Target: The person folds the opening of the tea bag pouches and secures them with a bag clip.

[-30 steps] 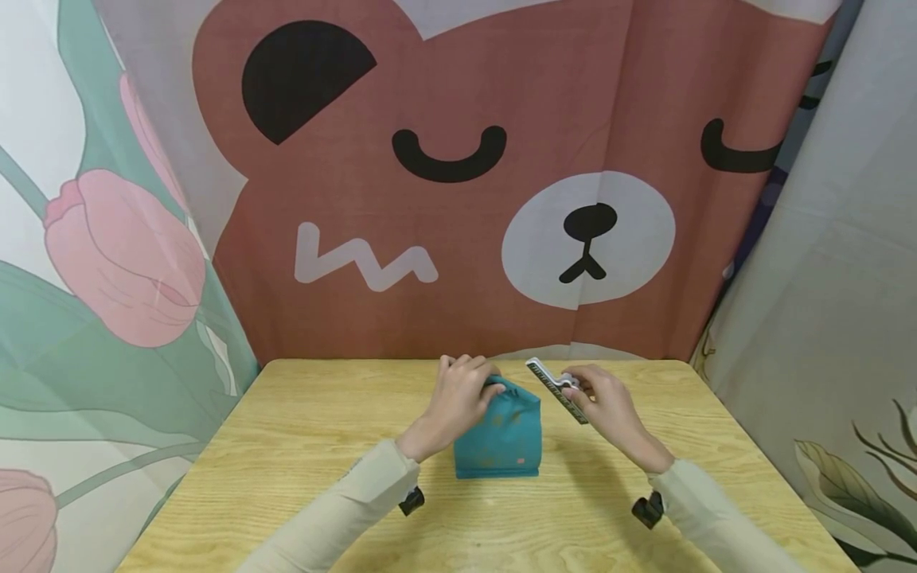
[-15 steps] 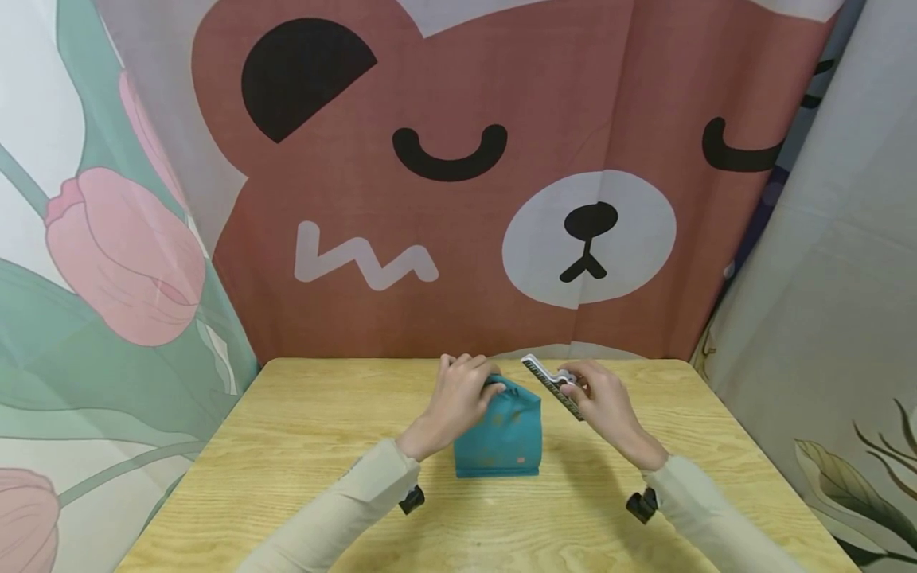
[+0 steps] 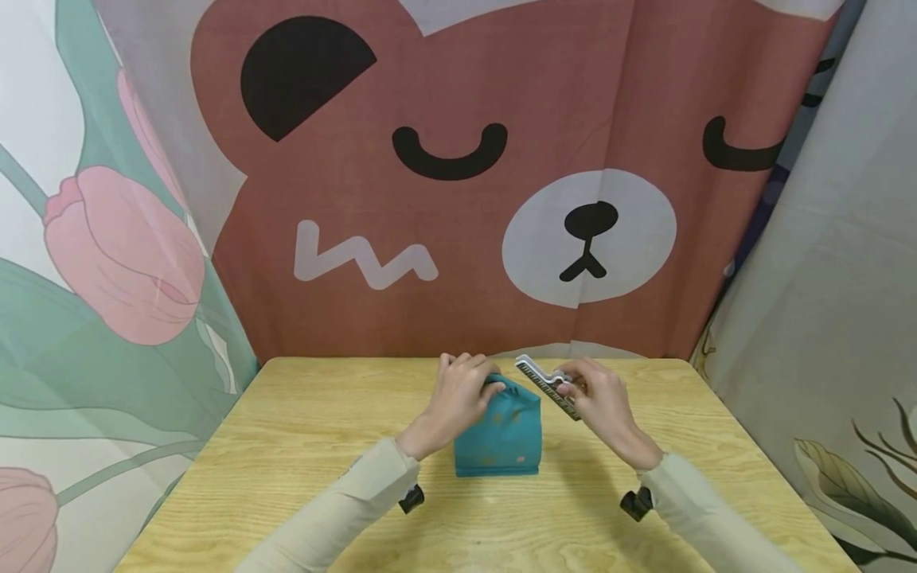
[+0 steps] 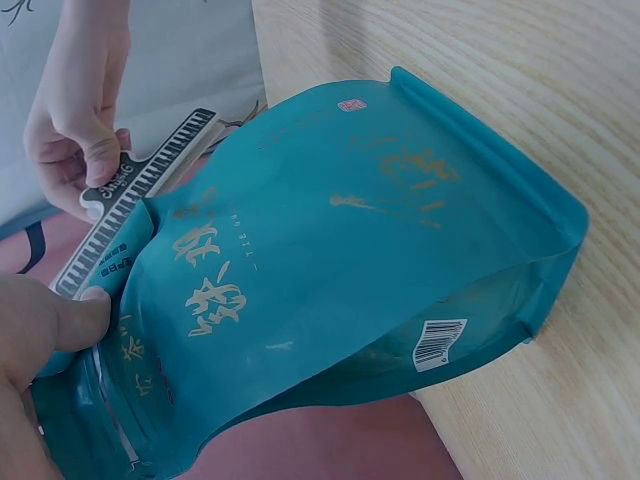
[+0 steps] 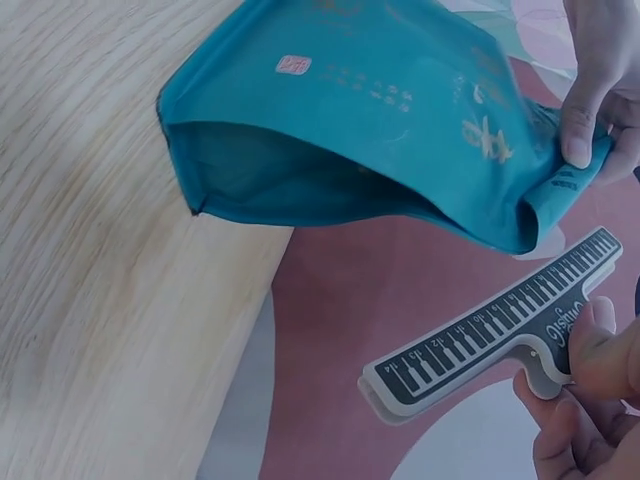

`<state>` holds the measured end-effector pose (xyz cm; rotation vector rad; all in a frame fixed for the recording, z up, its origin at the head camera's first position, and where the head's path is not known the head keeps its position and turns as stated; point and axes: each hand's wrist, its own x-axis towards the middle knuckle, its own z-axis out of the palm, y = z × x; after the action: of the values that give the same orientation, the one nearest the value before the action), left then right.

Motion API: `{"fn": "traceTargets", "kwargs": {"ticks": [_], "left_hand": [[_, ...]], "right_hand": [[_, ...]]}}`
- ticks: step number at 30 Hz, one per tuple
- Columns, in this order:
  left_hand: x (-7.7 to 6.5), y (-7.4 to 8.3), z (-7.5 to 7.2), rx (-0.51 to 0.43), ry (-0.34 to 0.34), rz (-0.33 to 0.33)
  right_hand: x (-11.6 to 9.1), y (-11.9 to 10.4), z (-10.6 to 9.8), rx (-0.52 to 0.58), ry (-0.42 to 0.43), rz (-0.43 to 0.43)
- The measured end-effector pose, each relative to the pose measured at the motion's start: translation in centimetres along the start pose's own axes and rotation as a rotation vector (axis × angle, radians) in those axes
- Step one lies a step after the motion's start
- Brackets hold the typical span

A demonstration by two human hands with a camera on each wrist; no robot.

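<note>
A teal pouch with gold lettering (image 3: 499, 442) stands upright on the table, its top folded over. My left hand (image 3: 458, 395) grips that fold, with the thumb (image 4: 80, 318) pressed on the front. Just right of the pouch, my right hand (image 3: 604, 404) pinches a long bag clip (image 3: 548, 387) by its handle, above the table. Piano keys and the word "music" are printed on the clip (image 5: 490, 325), as the right wrist view shows. The clip's long edge slants near the pouch's folded top; in the right wrist view a gap separates them.
The light wooden table (image 3: 322, 430) ends at a curtain with a bear face (image 3: 458, 239) behind it. Printed curtains also hang at the left (image 3: 122, 255) and right (image 3: 824, 278). A small black camera is worn under each wrist.
My right hand has moved slightly left with the clip, bringing it closer to the pouch's top. The left hand and pouch have stayed in place.
</note>
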<state>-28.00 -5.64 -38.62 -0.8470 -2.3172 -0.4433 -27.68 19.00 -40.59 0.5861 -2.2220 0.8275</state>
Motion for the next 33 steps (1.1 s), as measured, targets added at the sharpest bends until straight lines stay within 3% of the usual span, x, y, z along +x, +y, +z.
{"fn": "traceTargets", "kwargs": {"ticks": [22,33], "left_hand": [[-0.1,0.1,0.0,0.014,0.010,0.000],[0.0,0.0,0.1,-0.007,0.026,0.003]], "right_hand": [[0.6,-1.1,0.7,0.040,0.090,-0.056],[0.9,-1.6,1.2,0.032,0.102,-0.023]]}}
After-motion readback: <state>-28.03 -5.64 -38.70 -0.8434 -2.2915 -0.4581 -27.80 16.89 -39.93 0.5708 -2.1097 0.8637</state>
